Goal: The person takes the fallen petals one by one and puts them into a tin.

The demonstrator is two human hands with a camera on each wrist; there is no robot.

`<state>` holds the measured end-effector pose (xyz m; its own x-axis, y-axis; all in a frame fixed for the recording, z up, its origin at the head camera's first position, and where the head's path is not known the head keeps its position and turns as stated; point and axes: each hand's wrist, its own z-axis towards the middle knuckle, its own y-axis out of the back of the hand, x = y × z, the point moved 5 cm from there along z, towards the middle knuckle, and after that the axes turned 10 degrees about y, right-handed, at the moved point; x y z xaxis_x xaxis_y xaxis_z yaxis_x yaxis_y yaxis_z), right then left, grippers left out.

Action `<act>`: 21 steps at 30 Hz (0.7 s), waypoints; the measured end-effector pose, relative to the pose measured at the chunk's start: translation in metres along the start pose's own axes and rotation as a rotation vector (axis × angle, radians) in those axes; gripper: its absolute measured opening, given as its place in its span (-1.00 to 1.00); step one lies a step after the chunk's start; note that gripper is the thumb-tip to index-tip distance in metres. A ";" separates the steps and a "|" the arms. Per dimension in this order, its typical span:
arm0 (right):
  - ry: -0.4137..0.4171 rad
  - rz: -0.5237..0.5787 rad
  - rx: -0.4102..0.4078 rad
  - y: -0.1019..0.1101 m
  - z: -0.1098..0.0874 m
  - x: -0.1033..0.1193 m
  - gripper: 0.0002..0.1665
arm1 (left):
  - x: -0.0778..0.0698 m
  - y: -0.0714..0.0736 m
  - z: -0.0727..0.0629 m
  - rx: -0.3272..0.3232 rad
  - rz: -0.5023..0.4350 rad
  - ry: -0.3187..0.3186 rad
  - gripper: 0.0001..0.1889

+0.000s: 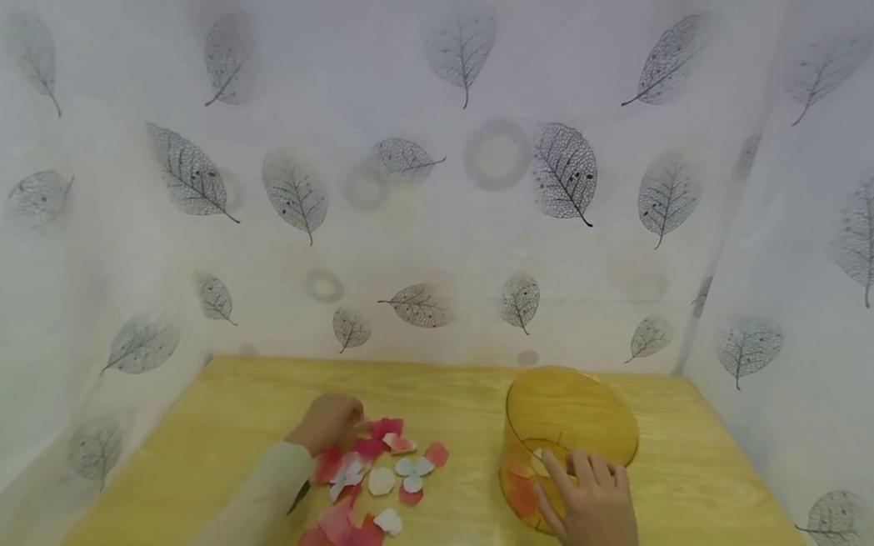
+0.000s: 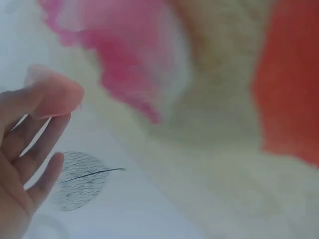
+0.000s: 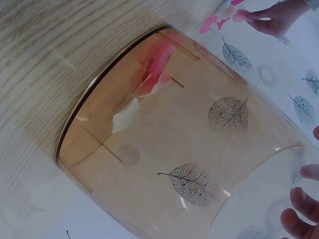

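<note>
Your right grip (image 1: pixel 597 512) lay loose by the amber tub (image 1: pixel 575 408) | left grip (image 1: pixel 327 424) pinched pink petal (image 2: pixel 62 94) | finger bump risked tipping tub

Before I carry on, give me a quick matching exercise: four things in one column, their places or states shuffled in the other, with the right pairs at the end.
Things
1. Translucent amber round container
2. Bare left hand
3. Bare right hand
4. Loose pink, red and white thin petals

Places and states
A. Scattered on the yellow wood-grain tabletop, left of the container
B. By the container's open mouth
C. Stands on the tabletop with a few petals inside
D. Pinches a pale pink petal

Right pairs: 1-C, 2-D, 3-B, 4-A
</note>
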<state>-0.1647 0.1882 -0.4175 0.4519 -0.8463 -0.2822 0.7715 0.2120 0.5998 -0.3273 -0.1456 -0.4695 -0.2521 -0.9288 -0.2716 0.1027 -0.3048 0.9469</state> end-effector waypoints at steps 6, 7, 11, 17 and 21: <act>-0.002 -0.005 -0.011 0.000 0.000 0.000 -0.32 | -0.030 0.036 -0.002 -0.293 0.027 -0.099 -0.89; -0.002 -0.006 -0.013 -0.001 0.000 0.000 -0.32 | -0.037 0.042 -0.002 -0.324 0.023 -0.111 -0.90; 0.001 -0.017 -0.026 -0.002 0.000 0.000 -0.32 | -0.073 0.065 -0.005 -0.453 -0.011 -0.192 -0.92; 0.013 -0.045 -0.061 0.000 0.000 0.000 -0.36 | -0.131 0.085 -0.007 -0.563 -0.082 -0.341 -0.92; 0.019 -0.059 -0.080 0.000 -0.001 0.000 -0.35 | -0.168 0.087 -0.006 -0.519 -0.089 -0.389 -0.91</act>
<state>-0.1641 0.1887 -0.4177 0.4127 -0.8489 -0.3301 0.8299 0.2011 0.5205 -0.2699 -0.0177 -0.3423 -0.6007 -0.7809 -0.1713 0.4916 -0.5298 0.6911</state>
